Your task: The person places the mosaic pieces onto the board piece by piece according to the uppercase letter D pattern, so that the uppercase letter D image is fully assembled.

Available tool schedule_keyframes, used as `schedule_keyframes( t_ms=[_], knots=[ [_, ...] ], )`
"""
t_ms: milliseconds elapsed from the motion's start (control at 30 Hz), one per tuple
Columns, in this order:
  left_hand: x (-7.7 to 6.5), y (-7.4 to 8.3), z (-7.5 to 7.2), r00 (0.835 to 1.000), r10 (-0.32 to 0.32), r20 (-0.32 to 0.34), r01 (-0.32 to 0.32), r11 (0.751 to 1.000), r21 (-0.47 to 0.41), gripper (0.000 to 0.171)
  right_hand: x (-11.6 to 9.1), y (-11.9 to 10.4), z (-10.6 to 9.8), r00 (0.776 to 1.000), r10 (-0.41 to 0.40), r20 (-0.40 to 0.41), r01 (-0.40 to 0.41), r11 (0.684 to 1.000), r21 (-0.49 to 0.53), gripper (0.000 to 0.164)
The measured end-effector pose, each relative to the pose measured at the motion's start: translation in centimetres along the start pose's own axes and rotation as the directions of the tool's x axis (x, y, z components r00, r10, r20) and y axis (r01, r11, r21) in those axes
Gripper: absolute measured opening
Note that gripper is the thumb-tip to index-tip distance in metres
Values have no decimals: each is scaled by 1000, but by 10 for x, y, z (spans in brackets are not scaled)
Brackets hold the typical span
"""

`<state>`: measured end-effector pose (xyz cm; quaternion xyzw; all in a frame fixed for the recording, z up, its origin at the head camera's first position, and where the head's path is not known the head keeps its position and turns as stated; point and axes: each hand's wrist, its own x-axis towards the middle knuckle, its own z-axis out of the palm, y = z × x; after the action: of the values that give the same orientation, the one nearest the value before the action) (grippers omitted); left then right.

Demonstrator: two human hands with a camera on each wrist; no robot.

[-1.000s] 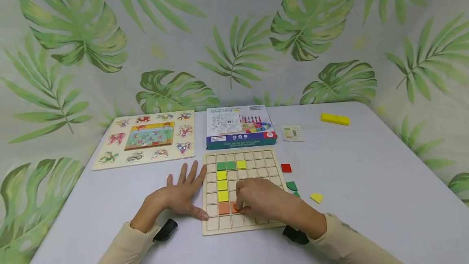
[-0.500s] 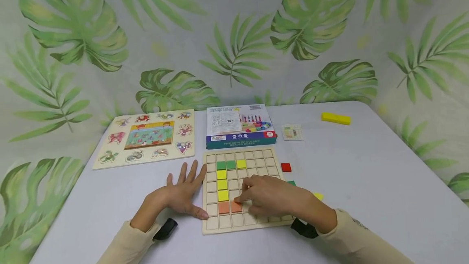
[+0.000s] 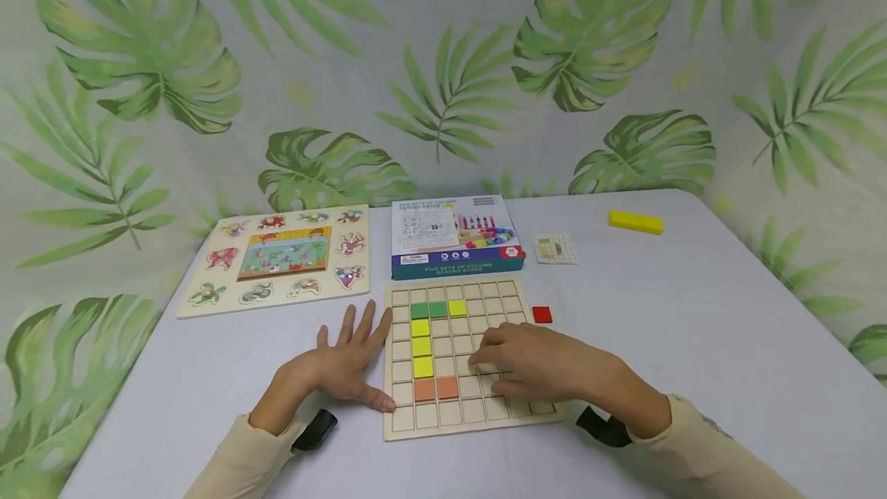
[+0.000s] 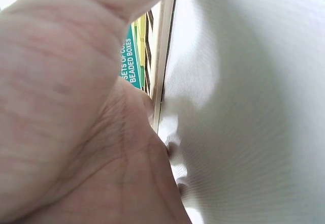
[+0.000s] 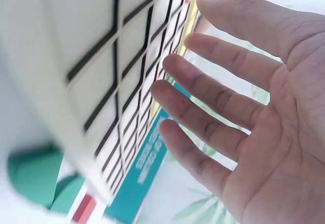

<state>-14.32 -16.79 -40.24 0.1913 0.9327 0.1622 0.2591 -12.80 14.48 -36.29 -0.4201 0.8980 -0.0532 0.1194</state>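
Observation:
A wooden grid board [image 3: 405,418] lies flat on the table in the head view. Set in its cells are two green tiles [image 3: 428,309], several yellow tiles [image 3: 421,346] and two orange tiles [image 3: 436,389]. My left hand [image 3: 349,364], fingers spread, rests at the board's left edge with fingertips and thumb touching it. Over the right half of the board hovers my right hand [image 3: 547,360], holding nothing. Its fingers look loosely extended in the right wrist view, where green pieces [image 5: 35,176] lie beside the board; the head view hides them behind the arm.
A red tile [image 3: 542,315] lies right of the board. Behind stand a bead-set box [image 3: 457,241] and a small pattern card [image 3: 556,249]. A sea-animal puzzle board [image 3: 277,260] is at back left, a yellow bar [image 3: 635,222] at back right.
My right hand has let go of the second orange tile, which now sits flat in its cell beside the first. That hand has moved right and lifted away. The left hand has stayed put.

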Motion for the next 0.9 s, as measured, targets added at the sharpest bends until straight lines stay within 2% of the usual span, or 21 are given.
schedule_keyframes(
  t_ms=[167,300,467,600,767,900],
  knots=[
    [6,-6,6,1000,11,-4,-11,1000,-9,145,-16,15,-1,999,-1,-47,1,1000,19,35],
    [11,-12,10,1000,-10,-12,10,1000,7,147,-28,25,-3,996,3,-89,0,1000,32,32],
    [13,-14,12,999,-13,-32,14,1000,15,149,-40,34,-6,992,96,-80,-92,994,60,33],
    [7,-7,7,1000,-17,-14,17,1000,3,147,-49,41,-6,983,178,-44,-174,982,79,37],
    [0,1,1,1000,-12,-4,12,1000,-3,141,-63,54,-5,976,214,-46,-209,974,86,38],
    [2,-1,1,1000,-13,3,13,1000,3,142,-74,63,-4,967,249,-48,-242,964,110,39]
  ],
)
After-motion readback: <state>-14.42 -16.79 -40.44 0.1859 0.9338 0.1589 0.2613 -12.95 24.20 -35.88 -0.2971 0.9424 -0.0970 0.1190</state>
